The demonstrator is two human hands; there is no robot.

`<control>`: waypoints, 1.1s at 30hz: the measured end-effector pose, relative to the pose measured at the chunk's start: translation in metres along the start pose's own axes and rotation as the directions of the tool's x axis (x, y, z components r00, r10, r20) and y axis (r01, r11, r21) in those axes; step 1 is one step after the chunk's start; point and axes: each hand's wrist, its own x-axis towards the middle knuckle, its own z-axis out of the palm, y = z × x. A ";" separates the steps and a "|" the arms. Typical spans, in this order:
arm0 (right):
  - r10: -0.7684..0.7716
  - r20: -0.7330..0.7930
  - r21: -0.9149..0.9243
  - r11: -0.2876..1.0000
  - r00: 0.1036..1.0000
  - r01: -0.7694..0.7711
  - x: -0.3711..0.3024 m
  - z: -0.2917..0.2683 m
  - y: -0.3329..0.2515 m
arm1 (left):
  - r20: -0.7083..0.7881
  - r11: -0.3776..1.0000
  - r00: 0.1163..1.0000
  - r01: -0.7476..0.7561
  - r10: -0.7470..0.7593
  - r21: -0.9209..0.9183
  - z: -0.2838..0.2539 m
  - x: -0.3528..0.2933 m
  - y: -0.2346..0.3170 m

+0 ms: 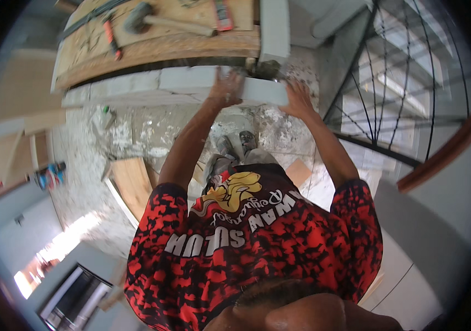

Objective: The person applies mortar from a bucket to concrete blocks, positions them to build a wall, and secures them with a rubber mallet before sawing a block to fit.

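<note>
Both arms reach forward to a white building block [264, 91] at the right end of a low row of white blocks [183, 78]. My left hand [227, 88] is closed over the block's left end, where it meets the row. On the opposite end my right hand [298, 96] has its fingers curled over the top edge. Behind the block, grey mortar [268, 68] sits near the foot of an upright white wall end [275, 30]. Some of the fingertips are hidden behind the block.
Beyond the row, a wooden platform [161, 52] carries a mallet [183, 26], an orange-and-black handled tool [111, 38] and a red tool [223, 15]. A black metal railing [376, 144] borders stairs at right. Boards [130, 185] lie on the splattered floor [89, 176].
</note>
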 end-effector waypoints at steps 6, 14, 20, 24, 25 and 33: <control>-0.137 -0.022 -0.068 0.988 0.990 0.135 -0.035 -0.034 -0.037 | -0.032 0.991 0.999 -0.036 0.032 -0.129 -0.012 -0.056 0.009; -0.359 0.213 -0.038 0.926 0.909 0.375 -0.053 -0.055 -0.135 | -0.239 0.943 0.966 -0.169 0.101 -0.288 0.019 -0.157 0.043; -0.638 0.302 0.100 0.760 0.708 0.642 -0.048 -0.011 -0.236 | -0.338 0.923 0.923 0.046 -0.185 -0.381 0.072 -0.279 0.034; -0.760 0.353 0.184 0.628 0.546 0.756 -0.044 0.025 -0.292 | -0.235 0.850 0.892 0.246 -0.387 -0.466 0.085 -0.353 0.037; -0.781 0.385 0.195 0.590 0.492 0.783 -0.043 0.031 -0.314 | -0.198 0.811 0.878 0.288 -0.436 -0.510 0.090 -0.371 0.038; -0.811 0.490 0.228 0.474 0.320 0.851 -0.055 0.102 -0.423 | 0.064 0.254 0.383 0.720 -0.921 -0.646 0.161 -0.510 0.100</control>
